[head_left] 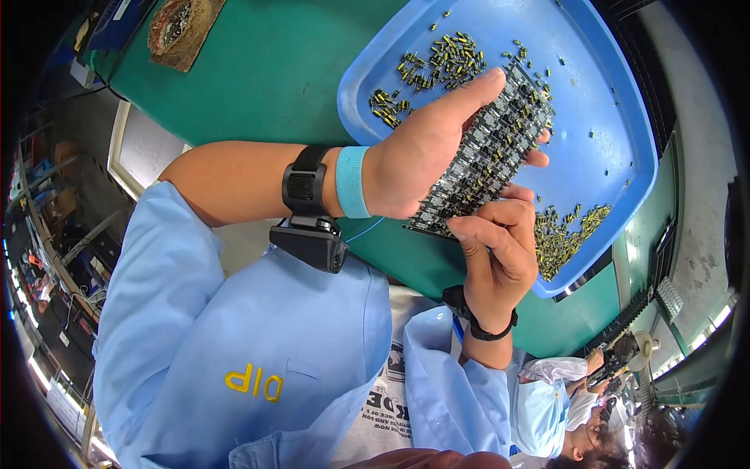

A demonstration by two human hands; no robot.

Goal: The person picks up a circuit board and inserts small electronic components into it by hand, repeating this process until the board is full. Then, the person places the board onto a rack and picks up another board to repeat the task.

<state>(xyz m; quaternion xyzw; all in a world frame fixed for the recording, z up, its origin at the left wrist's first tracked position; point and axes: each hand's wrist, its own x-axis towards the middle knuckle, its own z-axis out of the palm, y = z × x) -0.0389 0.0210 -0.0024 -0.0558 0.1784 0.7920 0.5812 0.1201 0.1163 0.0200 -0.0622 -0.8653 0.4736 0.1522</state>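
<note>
My left hand (426,148) lies palm up under a dark circuit board (488,148), its thumb along the far edge and its fingertips showing past the right edge. The board is tilted and crowded with rows of small parts, some yellow and black. At the board's near corner my right hand (500,242) is closed, thumb and forefinger pinched together. Whatever is between those fingertips is too small to make out. Beyond the board is a blue tray (574,172) with small black-and-yellow capacitors in loose piles, one pile (444,61) at the far side and another (566,242) at the right.
The tray rests on a green work surface (273,78). A brown block with a round, rough top (183,31) lies at the far left. A black device (312,242) is strapped to my left wrist. Other people in light blue (543,406) sit at the lower right.
</note>
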